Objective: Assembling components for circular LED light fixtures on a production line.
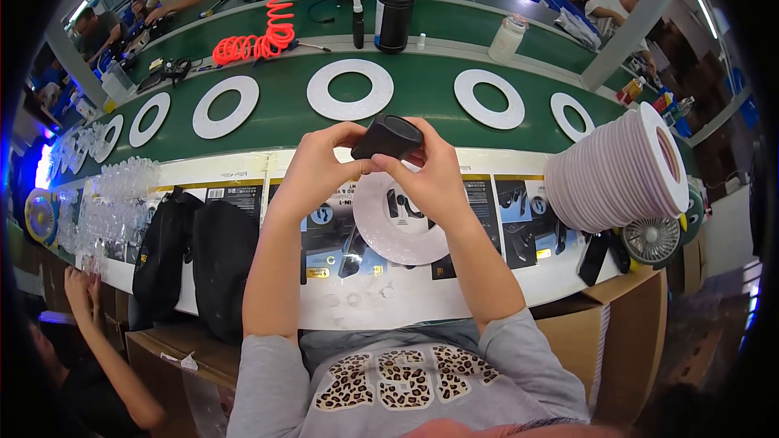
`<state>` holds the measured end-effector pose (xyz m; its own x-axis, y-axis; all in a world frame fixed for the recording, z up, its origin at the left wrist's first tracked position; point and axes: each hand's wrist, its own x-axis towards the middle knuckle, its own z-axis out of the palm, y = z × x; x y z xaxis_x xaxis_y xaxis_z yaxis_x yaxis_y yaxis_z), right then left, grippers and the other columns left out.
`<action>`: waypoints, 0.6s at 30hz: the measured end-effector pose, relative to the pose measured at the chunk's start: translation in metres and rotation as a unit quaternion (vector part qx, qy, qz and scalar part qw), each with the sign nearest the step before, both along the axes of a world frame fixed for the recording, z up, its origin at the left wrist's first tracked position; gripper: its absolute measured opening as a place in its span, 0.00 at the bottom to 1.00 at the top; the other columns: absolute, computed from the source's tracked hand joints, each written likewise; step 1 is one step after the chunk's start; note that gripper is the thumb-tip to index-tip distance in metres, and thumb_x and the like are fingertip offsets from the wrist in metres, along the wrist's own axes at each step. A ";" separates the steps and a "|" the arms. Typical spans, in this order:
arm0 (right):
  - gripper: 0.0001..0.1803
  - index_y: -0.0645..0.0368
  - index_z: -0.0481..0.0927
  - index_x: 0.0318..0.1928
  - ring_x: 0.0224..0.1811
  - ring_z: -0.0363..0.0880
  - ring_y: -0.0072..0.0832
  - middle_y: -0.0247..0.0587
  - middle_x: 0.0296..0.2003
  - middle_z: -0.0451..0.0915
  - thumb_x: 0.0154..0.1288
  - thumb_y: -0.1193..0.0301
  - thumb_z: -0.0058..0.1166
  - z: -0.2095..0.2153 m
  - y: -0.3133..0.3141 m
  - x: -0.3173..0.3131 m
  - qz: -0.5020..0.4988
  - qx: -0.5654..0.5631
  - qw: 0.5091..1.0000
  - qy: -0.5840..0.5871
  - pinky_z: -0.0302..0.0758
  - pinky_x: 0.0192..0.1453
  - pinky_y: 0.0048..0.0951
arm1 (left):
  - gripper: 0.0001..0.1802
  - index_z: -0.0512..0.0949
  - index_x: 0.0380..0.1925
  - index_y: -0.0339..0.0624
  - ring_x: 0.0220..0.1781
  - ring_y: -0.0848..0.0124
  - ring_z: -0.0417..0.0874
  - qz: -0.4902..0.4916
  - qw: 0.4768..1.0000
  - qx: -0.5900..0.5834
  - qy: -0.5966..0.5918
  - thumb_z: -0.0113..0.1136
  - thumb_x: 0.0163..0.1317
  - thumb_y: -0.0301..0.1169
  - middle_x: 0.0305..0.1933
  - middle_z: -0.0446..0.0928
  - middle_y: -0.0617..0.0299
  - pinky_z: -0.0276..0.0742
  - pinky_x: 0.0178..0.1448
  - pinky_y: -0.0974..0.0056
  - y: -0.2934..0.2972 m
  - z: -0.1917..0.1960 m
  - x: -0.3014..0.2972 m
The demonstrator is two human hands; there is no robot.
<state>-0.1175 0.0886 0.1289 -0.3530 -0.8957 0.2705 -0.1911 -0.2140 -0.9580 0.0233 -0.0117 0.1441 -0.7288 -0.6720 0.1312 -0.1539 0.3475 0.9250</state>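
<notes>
Between both hands, over the work table, I hold a small black rounded plastic piece (388,138). My left hand (320,161) grips its left side, with the thumb along the lower edge. On its right side, the fingers and thumb of my right hand (430,174) are closed around it. Beneath my hands a flat white ring (380,234) lies on printed dark sheets, partly hidden by my right hand. More white rings, such as the one straight ahead (323,91), lie spaced along the green conveyor belt (276,126).
To the right, a tall stack of white rings (596,170) lies on its side near a small fan (652,239). Black pouches (223,259) and clear plastic parts (122,195) sit left. A black bottle (394,15) and red coiled hose (276,32) stand beyond the belt. A co-worker's arm (114,357) reaches in lower left.
</notes>
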 end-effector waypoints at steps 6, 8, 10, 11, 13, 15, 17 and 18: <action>0.24 0.65 0.72 0.48 0.46 0.79 0.27 0.42 0.41 0.79 0.51 0.74 0.66 -0.001 -0.004 0.001 0.010 0.012 0.999 0.035 0.74 0.55 0.28 | 0.20 0.78 0.41 0.33 0.40 0.67 0.83 -0.011 0.999 -0.046 -0.018 0.69 0.46 0.28 0.39 0.82 0.54 0.76 0.46 0.64 -0.006 -0.013 0.003; 0.24 0.65 0.73 0.47 0.44 0.80 0.27 0.43 0.39 0.80 0.50 0.73 0.67 -0.003 -0.004 0.001 -0.007 0.010 0.998 0.068 0.76 0.53 0.27 | 0.20 0.79 0.41 0.33 0.41 0.66 0.83 -0.006 0.999 -0.035 -0.028 0.69 0.45 0.28 0.38 0.82 0.54 0.76 0.46 0.64 -0.006 -0.014 0.003; 0.23 0.66 0.73 0.47 0.43 0.81 0.28 0.43 0.39 0.80 0.50 0.73 0.67 -0.007 -0.006 0.000 -0.008 0.014 0.998 0.068 0.76 0.52 0.28 | 0.20 0.79 0.40 0.33 0.41 0.66 0.83 -0.002 0.999 -0.026 -0.038 0.69 0.45 0.28 0.37 0.82 0.54 0.76 0.47 0.64 -0.006 -0.013 0.002; 0.23 0.66 0.73 0.46 0.42 0.81 0.28 0.43 0.38 0.81 0.50 0.73 0.67 -0.008 -0.007 0.000 -0.011 0.016 0.997 0.069 0.77 0.51 0.28 | 0.19 0.80 0.39 0.33 0.41 0.65 0.83 0.001 0.998 -0.033 -0.047 0.69 0.44 0.28 0.36 0.83 0.54 0.76 0.47 0.64 -0.006 -0.013 0.002; 0.23 0.66 0.73 0.46 0.42 0.81 0.27 0.44 0.38 0.81 0.50 0.73 0.67 -0.010 -0.008 -0.001 -0.011 0.018 0.998 0.063 0.77 0.51 0.27 | 0.19 0.81 0.38 0.33 0.41 0.64 0.84 0.003 0.998 -0.040 -0.056 0.69 0.43 0.28 0.35 0.83 0.53 0.76 0.47 0.64 -0.007 -0.013 0.001; 0.22 0.66 0.73 0.46 0.41 0.81 0.27 0.44 0.37 0.81 0.50 0.73 0.66 -0.013 -0.009 -0.002 -0.011 0.021 0.998 0.058 0.77 0.50 0.27 | 0.19 0.81 0.36 0.33 0.41 0.63 0.84 0.006 0.998 -0.032 -0.059 0.70 0.42 0.29 0.35 0.83 0.53 0.76 0.46 0.64 -0.008 -0.016 0.000; 0.21 0.67 0.74 0.45 0.40 0.81 0.25 0.43 0.37 0.80 0.51 0.74 0.66 -0.016 -0.010 -0.002 -0.011 0.021 0.999 0.043 0.77 0.48 0.26 | 0.19 0.81 0.36 0.32 0.41 0.63 0.84 0.006 0.997 -0.036 -0.063 0.70 0.41 0.29 0.35 0.83 0.52 0.77 0.46 0.64 -0.008 -0.018 -0.001; 0.21 0.67 0.74 0.45 0.40 0.81 0.25 0.43 0.37 0.80 0.51 0.74 0.66 -0.016 -0.011 -0.001 -0.011 0.022 0.999 0.042 0.77 0.48 0.26 | 0.19 0.81 0.36 0.32 0.41 0.63 0.84 0.006 0.997 -0.042 -0.066 0.70 0.41 0.29 0.35 0.83 0.52 0.77 0.46 0.64 -0.009 -0.018 -0.001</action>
<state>-0.1188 0.0780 0.1128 -0.3509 -0.8994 0.2606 -0.2764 -0.1664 -0.9465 0.0224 -0.0204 0.1259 -0.7351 -0.6718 0.0907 -0.2772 0.4200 0.8642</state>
